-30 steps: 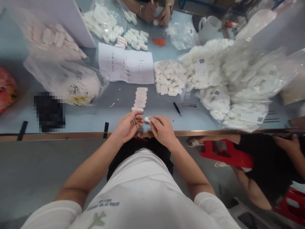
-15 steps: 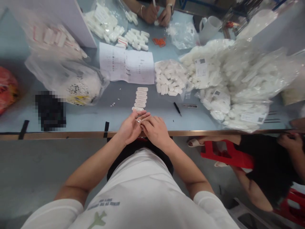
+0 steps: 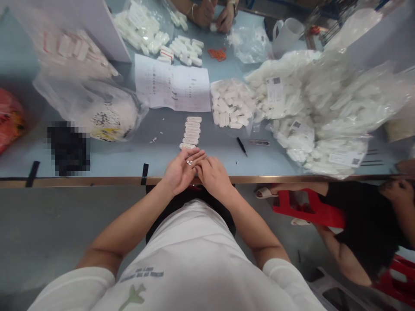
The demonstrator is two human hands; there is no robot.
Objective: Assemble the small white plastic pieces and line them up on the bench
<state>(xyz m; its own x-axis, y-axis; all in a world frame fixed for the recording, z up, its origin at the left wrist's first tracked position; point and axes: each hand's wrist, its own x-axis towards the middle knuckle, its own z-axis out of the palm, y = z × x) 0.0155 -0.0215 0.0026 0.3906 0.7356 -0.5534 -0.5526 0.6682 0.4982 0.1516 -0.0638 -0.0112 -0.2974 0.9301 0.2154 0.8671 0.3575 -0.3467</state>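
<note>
My left hand is turned palm up near the table's front edge, cupped and holding several small white pieces. My right hand meets it from the right, its fingers closed in a pinch against the left fingers. What the right fingertips hold, if anything, is too small and hidden to make out. Just beyond the hands lies a column of flat white oblong plastic parts, the nearest one close to my left fingertips. A few loose white bits are scattered on the table to the left.
A printed sheet lies beyond the column. Bags of white parts stand to the right, near a black pen and a small metal tool. A co-worker's hands are across the table; another person sits at right by a red stool.
My right fingers have shifted slightly across the left palm, and the white pieces there show more clearly. The co-worker's hand opposite has moved; the white stick above it no longer shows.
</note>
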